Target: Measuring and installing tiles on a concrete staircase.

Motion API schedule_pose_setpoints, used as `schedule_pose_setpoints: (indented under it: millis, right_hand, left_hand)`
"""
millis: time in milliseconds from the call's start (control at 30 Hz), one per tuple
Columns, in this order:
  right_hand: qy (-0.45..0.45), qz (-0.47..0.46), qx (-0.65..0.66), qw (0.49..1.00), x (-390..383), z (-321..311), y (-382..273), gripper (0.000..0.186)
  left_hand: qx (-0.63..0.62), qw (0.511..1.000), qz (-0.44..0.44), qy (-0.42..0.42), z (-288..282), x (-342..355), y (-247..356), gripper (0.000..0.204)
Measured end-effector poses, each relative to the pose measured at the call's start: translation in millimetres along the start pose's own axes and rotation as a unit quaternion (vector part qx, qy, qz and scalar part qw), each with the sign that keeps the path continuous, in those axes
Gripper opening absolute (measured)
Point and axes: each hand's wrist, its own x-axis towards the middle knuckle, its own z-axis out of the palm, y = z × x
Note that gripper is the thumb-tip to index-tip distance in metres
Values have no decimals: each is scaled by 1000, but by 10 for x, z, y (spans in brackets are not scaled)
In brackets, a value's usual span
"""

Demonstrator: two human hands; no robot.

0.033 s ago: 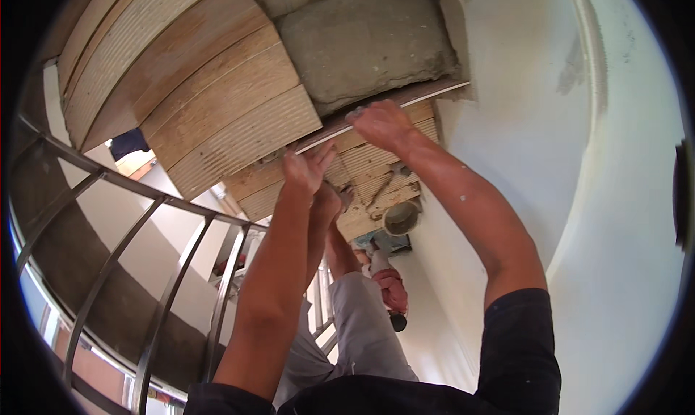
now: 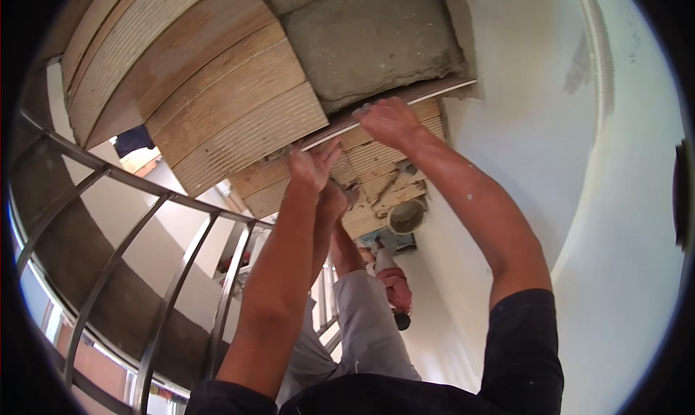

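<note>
Right hand [image 2: 391,123] curled over thin brown strip [image 2: 438,90], pale-edged, long, left hand [image 2: 311,170] splayed

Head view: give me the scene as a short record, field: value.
left hand: fingers spread, at the board's left end
right hand: fingers curled on the board, grip partly hidden
board: dark top, pale edge
mortar bed: grey, just above the board
tread panels: wood-look, some ribbed
bucket: near the wall
railing: metal, left side
</note>
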Motion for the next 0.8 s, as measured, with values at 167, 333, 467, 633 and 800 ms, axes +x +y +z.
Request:
schedule_pose_setpoints:
  millis: [167,333,467,633,800]
  right_hand:
    - [19,37,14,999,-41,-28,57,19]
    - [44,60,13,997,-74,29,111,18]
    - [63,78,42,994,-118,58,127,18]
    - [190,170,20,967,-377,180,179,30]
    - [397,252,87,878,-678,287,-64,45]
  left_hand:
    - [-9,1000,-1,-4,117,28,-31,60]
    - [81,997,9,4,222,-129,-5,59]
    - [96,995,23,-8,257,-241,36,63]
    - [76,996,44,11,326,-370,10,69]
    - [261,963,60,-3,182,-298,123,84]
